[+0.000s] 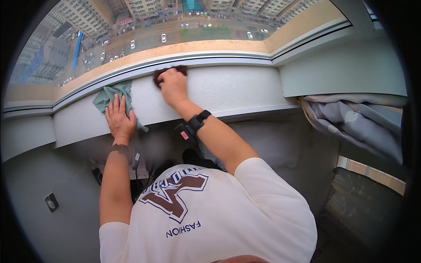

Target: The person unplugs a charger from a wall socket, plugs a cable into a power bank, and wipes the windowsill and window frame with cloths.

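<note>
My left hand (119,120) lies flat, fingers stretched out, on a crumpled green cloth (105,97) on the white windowsill (232,85). Part of that cloth hangs over the sill's front edge. Further right, my right hand (174,89) grips a dark brown cloth (181,69), pressed down where the sill meets the window frame (215,60). The brown cloth is slightly blurred and mostly covered by my fingers. Small dark specks show on the sill to its right.
Beyond the glass, a street with cars (164,38) lies far below. A bunched grey curtain (355,118) hangs at the right end of the sill. On the left wall is an outlet with a plug (51,202). A dark cushion-like item (364,197) sits at lower right.
</note>
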Motion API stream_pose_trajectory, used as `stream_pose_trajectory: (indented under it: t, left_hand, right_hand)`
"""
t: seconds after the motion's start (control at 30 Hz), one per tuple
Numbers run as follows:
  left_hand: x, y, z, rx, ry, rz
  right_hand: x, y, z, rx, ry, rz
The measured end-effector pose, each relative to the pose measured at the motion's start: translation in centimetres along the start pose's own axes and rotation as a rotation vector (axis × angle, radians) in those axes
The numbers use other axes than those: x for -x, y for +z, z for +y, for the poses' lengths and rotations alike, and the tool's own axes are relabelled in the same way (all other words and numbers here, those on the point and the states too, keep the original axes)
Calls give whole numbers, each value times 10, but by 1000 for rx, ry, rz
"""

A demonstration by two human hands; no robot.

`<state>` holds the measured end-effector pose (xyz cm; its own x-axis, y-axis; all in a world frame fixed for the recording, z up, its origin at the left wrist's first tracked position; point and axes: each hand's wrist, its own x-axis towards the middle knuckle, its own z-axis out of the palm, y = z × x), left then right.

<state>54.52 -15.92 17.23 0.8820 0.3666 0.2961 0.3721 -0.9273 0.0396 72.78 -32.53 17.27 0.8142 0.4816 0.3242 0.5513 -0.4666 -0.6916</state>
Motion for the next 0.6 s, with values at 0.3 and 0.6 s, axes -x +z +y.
stream_pose_trajectory:
  t: [0.3,0.6]
  left_hand:
    - [-8,-14,10,-42,-212,-240]
    - [-33,-6,56,255,211,-212]
  right_hand:
    - [9,-64,-16,396,150,-133]
    - [38,-5,-8,581,47,-21]
